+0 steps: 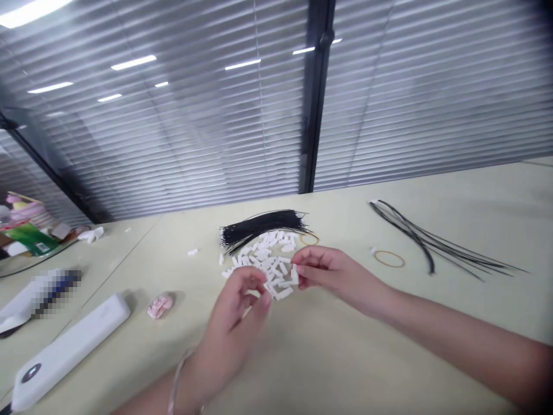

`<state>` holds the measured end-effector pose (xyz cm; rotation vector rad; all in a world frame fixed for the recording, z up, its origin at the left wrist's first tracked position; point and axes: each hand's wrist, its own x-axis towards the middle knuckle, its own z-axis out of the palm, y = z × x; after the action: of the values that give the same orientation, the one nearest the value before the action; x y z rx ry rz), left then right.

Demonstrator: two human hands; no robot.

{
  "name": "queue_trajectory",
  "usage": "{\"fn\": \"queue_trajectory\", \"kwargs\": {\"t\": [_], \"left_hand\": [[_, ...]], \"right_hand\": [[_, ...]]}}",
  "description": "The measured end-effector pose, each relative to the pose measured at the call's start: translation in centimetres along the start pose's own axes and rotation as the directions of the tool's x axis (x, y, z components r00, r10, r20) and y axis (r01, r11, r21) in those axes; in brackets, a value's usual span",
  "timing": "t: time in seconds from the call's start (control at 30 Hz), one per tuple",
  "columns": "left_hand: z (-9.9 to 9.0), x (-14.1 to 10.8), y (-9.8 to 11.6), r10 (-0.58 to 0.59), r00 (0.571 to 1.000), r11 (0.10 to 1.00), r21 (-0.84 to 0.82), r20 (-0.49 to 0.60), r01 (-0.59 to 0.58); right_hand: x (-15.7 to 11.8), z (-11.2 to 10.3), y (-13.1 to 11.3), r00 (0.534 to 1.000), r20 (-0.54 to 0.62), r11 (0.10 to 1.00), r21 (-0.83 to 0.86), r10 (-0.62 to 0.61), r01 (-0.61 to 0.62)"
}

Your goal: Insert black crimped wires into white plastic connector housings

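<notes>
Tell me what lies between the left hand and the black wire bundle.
Small white pieces, loosely heaped, lie between the left hand and the black wire bundle in the head view.

Those little white pieces (261, 253) mid-frame look like matt plastic. The black wires (263, 225) just above seem plastic-coated, with shiny, metallic-looking tips (222, 236). Tabletop's (345, 357) smooth, kinda dull sheen. White slab gadget (73, 351), lower left: smooth plastic, I'd say. Up top, glossy, reflective glass (194, 144).
</notes>
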<state>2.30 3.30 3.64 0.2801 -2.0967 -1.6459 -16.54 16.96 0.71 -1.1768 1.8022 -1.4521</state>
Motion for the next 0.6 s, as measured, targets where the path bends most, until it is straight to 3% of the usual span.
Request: {"fn": "queue_trajectory", "kwargs": {"t": [0.17, 0.37, 0.47, 0.6], "left_hand": [[2.7, 3.1, -3.4, -0.101, 0.988, 0.993, -0.043, 0.113, 0.106], [3.2, 3.1, -3.8, -0.123, 0.989, 0.983, -0.126, 0.081, 0.133], [2.7, 3.3, -3.9, -0.162, 0.984, 0.973, -0.155, 0.071, 0.171], [2.7, 3.4, -4.2, -0.225, 0.968, 0.954, -0.177, 0.113, 0.242]], "right_hand": [[-0.8, 1.4, -0.3, 0.999, 0.049, 0.993, 0.118, 0.017, -0.023], [-0.8, 0.5, 0.0, 0.996, 0.072, 0.998, -0.034, -0.048, 0.051], [2.9, -1.4, 0.0, 0.992, 0.071, 0.976, -0.184, -0.103, 0.115], [12.0, -2.5, 0.6, 0.989, 0.014, 0.897, -0.420, -0.149, 0.141]]}}
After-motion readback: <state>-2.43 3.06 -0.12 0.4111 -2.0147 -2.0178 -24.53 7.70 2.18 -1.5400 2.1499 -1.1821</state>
